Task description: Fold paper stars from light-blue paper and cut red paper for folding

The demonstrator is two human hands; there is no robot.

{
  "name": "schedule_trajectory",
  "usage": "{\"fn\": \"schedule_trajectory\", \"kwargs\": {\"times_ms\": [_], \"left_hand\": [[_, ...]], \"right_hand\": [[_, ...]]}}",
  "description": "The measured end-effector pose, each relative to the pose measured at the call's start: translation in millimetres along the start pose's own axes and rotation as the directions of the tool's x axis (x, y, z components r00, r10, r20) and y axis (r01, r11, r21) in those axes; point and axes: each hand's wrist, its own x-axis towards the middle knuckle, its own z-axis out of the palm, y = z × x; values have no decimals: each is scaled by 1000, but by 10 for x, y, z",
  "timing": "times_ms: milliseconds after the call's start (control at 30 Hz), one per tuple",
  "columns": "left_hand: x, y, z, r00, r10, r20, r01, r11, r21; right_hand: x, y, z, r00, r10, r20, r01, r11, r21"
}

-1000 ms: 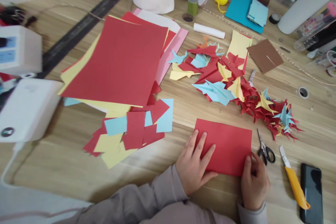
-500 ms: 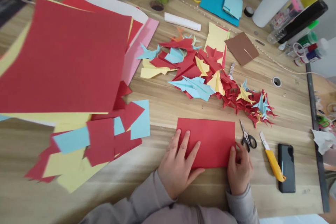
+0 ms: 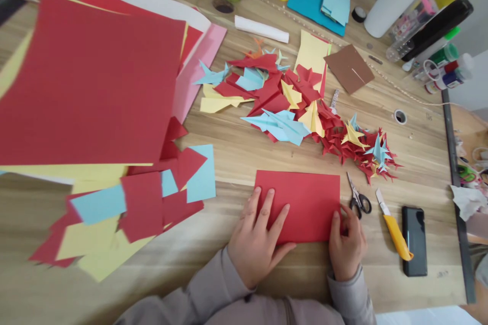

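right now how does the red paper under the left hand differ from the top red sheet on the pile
The paper is smaller; the sheet is much larger. The left hand rests on the paper and the right hand touches its edge, while neither touches the sheet. The paper lies on the table, the sheet on other papers. Both are red.

- We lay our left hand flat, fingers spread, over the left part of a red sheet.
- Our right hand pinches its right edge.
- Near that hand we see scissors and a yellow-handled knife.
- Beyond lie folded paper pieces.
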Motion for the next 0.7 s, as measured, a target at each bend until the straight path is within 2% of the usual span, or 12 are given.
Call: {"fn": "schedule_trajectory", "kwargs": {"times_ms": [333, 433, 500, 600, 633, 700], "left_hand": [[28, 15, -35, 1000, -12, 7, 12, 1000, 5], [43, 20, -58, 1000, -19, 17, 19, 1000, 4], [48, 22, -65, 1000, -23, 21, 23, 1000, 4], [48, 22, -61, 1000, -24, 19, 24, 1000, 9], [47, 22, -57, 1000, -23, 20, 23, 1000, 10], [48, 21, -51, 1000, -17, 18, 17, 1000, 15]], "right_hand": [[2, 0, 1, 1000, 22, 2, -22, 999, 29], [-16, 26, 7, 999, 41, 2, -41, 995, 89], [-22, 43, -5, 999, 25, -41, -19, 991, 136], [16, 31, -73, 983, -143, -113, 157, 979, 128], [45, 13, -105, 968, -229, -104, 240, 965, 106], [126, -36, -167, 926, -378, 0, 377, 923, 83]]}}
